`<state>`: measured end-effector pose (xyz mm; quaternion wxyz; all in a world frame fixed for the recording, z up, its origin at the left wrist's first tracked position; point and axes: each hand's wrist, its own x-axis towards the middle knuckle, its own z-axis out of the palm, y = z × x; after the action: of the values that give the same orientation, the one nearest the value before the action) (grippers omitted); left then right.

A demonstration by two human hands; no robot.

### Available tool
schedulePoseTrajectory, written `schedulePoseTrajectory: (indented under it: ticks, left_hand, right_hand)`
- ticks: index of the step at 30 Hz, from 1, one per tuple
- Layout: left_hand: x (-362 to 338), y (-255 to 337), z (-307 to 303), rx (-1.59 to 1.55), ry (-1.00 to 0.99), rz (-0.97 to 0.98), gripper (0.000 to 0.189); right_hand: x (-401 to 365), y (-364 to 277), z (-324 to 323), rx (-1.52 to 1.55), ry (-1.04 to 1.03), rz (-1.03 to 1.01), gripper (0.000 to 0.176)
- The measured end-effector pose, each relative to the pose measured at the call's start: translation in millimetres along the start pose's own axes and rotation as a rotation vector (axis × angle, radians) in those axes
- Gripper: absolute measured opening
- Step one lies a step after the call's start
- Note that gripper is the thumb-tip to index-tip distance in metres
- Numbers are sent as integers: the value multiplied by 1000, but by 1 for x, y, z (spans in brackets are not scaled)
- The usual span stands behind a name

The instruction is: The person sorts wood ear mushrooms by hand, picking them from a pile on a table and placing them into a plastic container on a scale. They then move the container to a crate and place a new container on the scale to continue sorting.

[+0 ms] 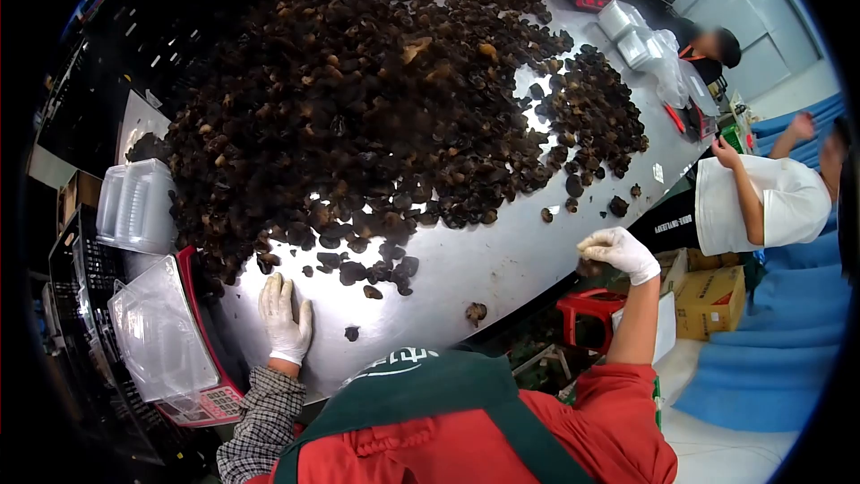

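A big heap of dark brown mushrooms (358, 108), which look like wood ear, covers much of the steel table (430, 305). My left hand (285, 318), in a white glove, lies flat on the steel by the heap's near left edge, fingers stretched out and holding nothing. Past the table's near right edge, my right hand (623, 253), also gloved, is raised with bent fingers closed on a small brown mushroom (589, 267). Between my hands, a few loose mushrooms (476, 313) rest on the bare metal.
At left are stacked clear plastic boxes (136, 208) and a red scale (215, 401) under clear plastic. A red stool (587, 309) and cardboard boxes (709, 301) stand right of the table. Another person in a white shirt (761, 202) is at the right; more plastic boxes (627, 34) lie at the far side.
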<state>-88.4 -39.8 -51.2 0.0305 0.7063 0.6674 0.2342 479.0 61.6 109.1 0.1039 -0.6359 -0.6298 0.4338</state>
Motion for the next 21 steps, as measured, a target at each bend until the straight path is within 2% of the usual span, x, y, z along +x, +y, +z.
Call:
schedulePoseTrajectory:
  ticks: [1, 3, 5, 6, 7, 9, 11, 13, 14, 17, 21]
  left_hand:
    - [0, 1, 0, 4, -1, -3, 50]
    - [2, 4, 0, 1, -7, -5, 50]
    - [1, 2, -1, 9, -1, -3, 51]
    - [0, 0, 0, 18, 2, 2, 51]
    - [-1, -1, 1, 17, -7, -6, 50]
    - [-1, -2, 1, 12, -7, -4, 50]
    - [-2, -4, 1, -4, 5, 11, 49]
    - [-1, -2, 0, -10, 9, 9, 50]
    - [-1, -2, 0, -10, 10, 11, 50]
    - [0, 0, -1, -14, 21, 2, 51]
    - [-1, 1, -2, -20, 9, -19, 50]
  right_hand:
    - [-5, 5, -3, -216, 99, 76, 18]
    - [13, -4, -3, -294, 297, 179, 18]
    - [59, -8, 27, 113, 464, -147, 18]
    - [78, -36, 47, 141, 433, -181, 20]
    - [103, -53, 64, 25, 403, -259, 19]
    - [158, -64, 98, -166, 475, -435, 21]
    - [195, -86, 116, -459, 540, -184, 27]
    - [219, -96, 128, -723, 502, -13, 30]
    - [228, -97, 135, -760, 548, -2, 28]
    - [241, -97, 132, -414, 523, 27, 26]
    - [240, -85, 108, -25, 574, -103, 19]
